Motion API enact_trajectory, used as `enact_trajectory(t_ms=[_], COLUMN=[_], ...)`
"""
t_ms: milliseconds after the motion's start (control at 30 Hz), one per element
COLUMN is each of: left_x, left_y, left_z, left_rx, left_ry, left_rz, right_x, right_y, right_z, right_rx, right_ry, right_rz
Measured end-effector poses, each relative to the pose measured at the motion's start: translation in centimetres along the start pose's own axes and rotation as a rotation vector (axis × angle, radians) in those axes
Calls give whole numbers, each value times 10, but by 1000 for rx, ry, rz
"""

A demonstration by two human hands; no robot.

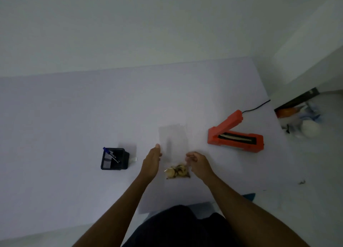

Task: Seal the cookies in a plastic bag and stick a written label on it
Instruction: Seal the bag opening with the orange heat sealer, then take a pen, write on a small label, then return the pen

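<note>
head view: pale lavender table set against a plain white wall, dim light. floor corner beyond the table's right edge holds a blurred heap of clutter, items not readable.

containers: black mesh holder well out to the left of the left hand, a blue-capped pen leaning inside it; a small white slip pokes out just beside its right side. clear plastic bag lies flat between the two hands, open end pointing away from the person, cookies bunched in its near end.

grip: left hand at the bag's left edge, fingers straight and together, thumb side up; contact with the film cannot be told. right hand pinches the bag's right edge, fingers curled. cookies sit just inside and slightly nearer than the right hand's pinch.

orange heat sealer, arm raised, lies farther out to the right of the right hand, black cord trailing off toward the table's edge.
</note>
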State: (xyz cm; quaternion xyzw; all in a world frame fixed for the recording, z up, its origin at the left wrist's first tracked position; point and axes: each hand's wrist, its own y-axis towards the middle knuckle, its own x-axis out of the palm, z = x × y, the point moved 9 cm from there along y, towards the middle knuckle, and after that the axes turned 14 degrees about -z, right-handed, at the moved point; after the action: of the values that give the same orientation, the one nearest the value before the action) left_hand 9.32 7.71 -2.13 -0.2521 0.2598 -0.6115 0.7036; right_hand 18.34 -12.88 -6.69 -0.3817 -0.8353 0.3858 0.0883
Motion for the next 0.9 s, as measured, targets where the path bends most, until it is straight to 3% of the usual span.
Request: enact_trajectory(t_ms=[233, 500, 700, 900], left_x=[18, 23, -17, -109], left_y=[5, -10, -49, -120], left_z=[-41, -47, -6, 4], left_rx=[-121, -133, 14, 111], left_ry=[183, 155, 239, 179], left_rz=[-151, -104, 97, 478], right_x=[5, 4, 15, 93], right_y=[-13, -25, -37, -46], right_z=[12, 9, -40, -122], right_rx=[103, 48, -160, -404], right_ry=[-99, -150, -179, -243], right_rz=[216, 206, 263, 34])
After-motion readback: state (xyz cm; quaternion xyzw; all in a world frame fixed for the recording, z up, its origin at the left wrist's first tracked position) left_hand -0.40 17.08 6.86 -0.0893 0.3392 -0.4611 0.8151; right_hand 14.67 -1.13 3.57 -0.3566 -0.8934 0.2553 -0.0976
